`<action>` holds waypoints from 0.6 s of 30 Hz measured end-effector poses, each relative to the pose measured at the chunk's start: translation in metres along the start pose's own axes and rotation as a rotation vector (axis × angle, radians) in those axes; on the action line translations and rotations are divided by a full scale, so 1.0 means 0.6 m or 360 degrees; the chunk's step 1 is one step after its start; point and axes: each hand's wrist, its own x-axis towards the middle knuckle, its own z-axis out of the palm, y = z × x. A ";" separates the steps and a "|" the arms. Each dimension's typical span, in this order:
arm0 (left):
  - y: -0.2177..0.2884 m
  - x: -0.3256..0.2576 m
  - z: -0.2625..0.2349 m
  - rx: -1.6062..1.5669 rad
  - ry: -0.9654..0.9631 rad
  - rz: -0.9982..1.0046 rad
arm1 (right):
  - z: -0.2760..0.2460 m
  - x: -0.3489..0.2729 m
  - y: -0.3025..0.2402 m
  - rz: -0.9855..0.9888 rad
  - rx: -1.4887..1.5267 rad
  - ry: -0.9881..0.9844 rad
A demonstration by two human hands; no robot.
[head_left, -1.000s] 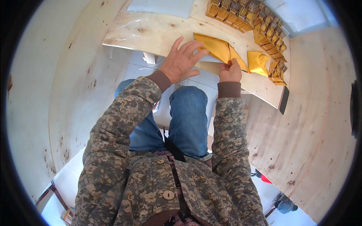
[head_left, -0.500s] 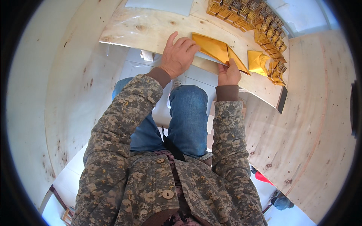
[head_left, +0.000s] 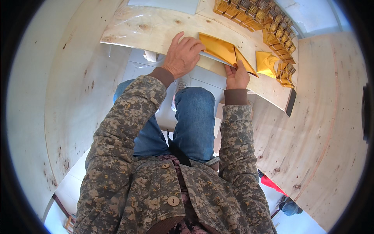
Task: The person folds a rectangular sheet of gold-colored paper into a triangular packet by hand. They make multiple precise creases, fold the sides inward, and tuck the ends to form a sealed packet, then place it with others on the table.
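A sheet of shiny gold paper (head_left: 217,47) with a pale underside lies over the near edge of the wooden table, a crease and folded flap at its right part. My right hand (head_left: 237,76) pinches its near edge by the crease, thumb on top and fingers below. At the sheet's left end is my left hand (head_left: 182,56), back upward, fingers bent and fingertips on the paper's edge; one finger sticks up, and the thumb is hidden. Right of the sheet sits a folded gold paper piece (head_left: 267,64).
Rows of folded gold paper pieces (head_left: 269,23) with dark bundled ends line the table's far right side. More such pieces (head_left: 286,75) stand near the right end of the wooden table (head_left: 156,29). A pale sheet (head_left: 165,5) lies at the back. Wooden panels (head_left: 307,128) flank me.
Hardly anything differs. My left hand has shifted slightly left and down along the paper's edge, while my right hand keeps its pinch at the crease.
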 end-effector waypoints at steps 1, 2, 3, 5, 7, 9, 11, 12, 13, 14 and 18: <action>-0.001 0.000 -0.001 -0.0007 0.0003 -0.0005 | 0.000 0.002 0.000 0.0006 0.0005 -0.0005; -0.003 -0.001 -0.002 -0.0011 0.0006 -0.0011 | 0.000 0.004 0.001 0.0012 0.0010 -0.0030; -0.005 -0.001 -0.003 -0.0024 0.0011 -0.0020 | 0.000 0.006 0.001 0.0020 0.0014 -0.0056; -0.010 -0.002 -0.004 -0.0031 0.0019 -0.0029 | 0.001 0.007 0.001 0.0042 0.0003 -0.0096; -0.015 -0.003 -0.004 -0.0049 -0.0006 -0.0022 | -0.001 0.007 -0.003 0.0066 -0.0030 -0.0117; -0.020 -0.008 -0.004 -0.0074 -0.0093 -0.0015 | -0.010 0.004 -0.016 0.0185 -0.0282 -0.0243; -0.023 -0.011 -0.002 -0.0074 -0.0088 0.0026 | -0.023 -0.001 -0.030 0.0260 -0.0456 -0.0294; -0.024 -0.012 -0.002 -0.0075 -0.0098 0.0036 | -0.030 -0.005 -0.036 0.0277 -0.0505 -0.0283; -0.024 -0.014 -0.002 -0.0073 -0.0101 0.0036 | -0.037 -0.010 -0.040 0.0292 -0.0542 -0.0303; -0.025 -0.015 -0.001 -0.0070 -0.0105 0.0034 | -0.046 -0.016 -0.044 0.0325 -0.0525 -0.0265; -0.027 -0.017 0.000 -0.0098 -0.0135 -0.0004 | -0.077 -0.052 -0.046 0.0248 -0.0447 -0.0094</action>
